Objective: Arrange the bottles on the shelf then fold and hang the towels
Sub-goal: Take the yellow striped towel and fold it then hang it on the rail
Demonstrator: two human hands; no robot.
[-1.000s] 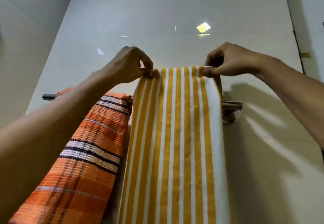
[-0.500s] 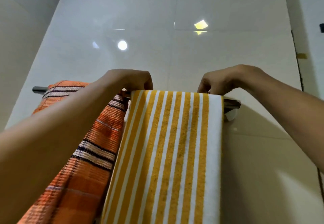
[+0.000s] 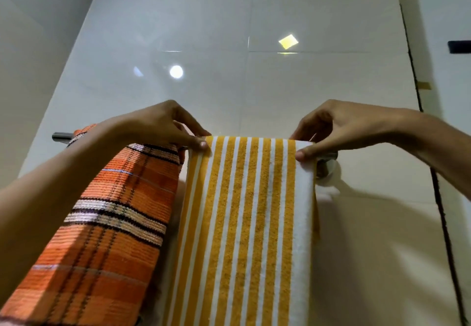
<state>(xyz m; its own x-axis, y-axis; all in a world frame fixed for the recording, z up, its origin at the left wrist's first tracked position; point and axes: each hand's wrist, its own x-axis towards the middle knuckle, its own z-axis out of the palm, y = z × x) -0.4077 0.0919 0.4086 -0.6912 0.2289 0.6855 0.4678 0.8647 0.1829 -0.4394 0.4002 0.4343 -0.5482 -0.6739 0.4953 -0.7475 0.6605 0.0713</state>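
Two towels hang side by side over the rail [image 3: 327,156]: plaid towel [image 3: 114,211] left, striped towel [image 3: 244,223] right; wall [image 3: 229,83] behind.

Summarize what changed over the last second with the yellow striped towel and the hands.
The yellow striped towel came down from being held up above the rail and now drapes over it. The left hand and right hand lowered with it; their pinches on the top corners loosened, so the fingers now just rest at the fold's ends. The orange plaid towel stayed hanging on the left.
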